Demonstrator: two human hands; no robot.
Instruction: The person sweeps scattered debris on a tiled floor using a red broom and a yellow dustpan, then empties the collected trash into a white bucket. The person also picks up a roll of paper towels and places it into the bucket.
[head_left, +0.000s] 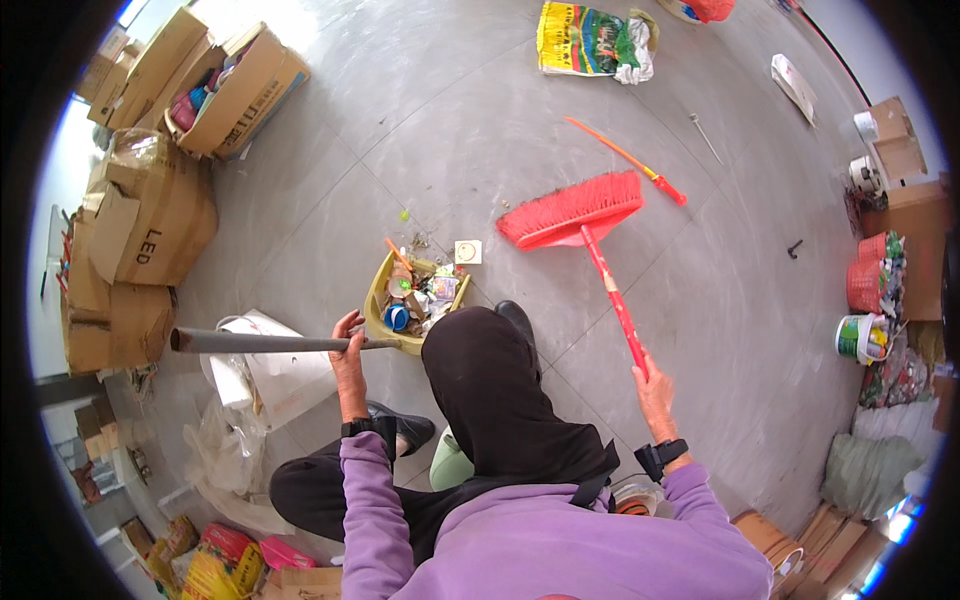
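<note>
My right hand (654, 390) is closed on the red handle of a broom (574, 210), whose red bristles are turned away from me over the tiled floor. My left hand (350, 349) grips the grey tube handle (262, 343) of a yellow dustpan (375, 285). In the dustpan lies mixed litter, with a blue round plastic piece (396, 317) and an orange stick (398, 253) at its edge. A small card with a round face drawing (468, 252) lies on the floor by its mouth. A green scrap (404, 215) and bits of debris are just beyond.
An orange-handled rod (630, 160) and a printed sack (577, 41) lie farther out. Cardboard boxes (154, 225) line the left. Red baskets (870, 274) and a white bucket (853, 337) stand along the right. A white bag (281, 367) and clear plastic (225, 450) are near my left foot.
</note>
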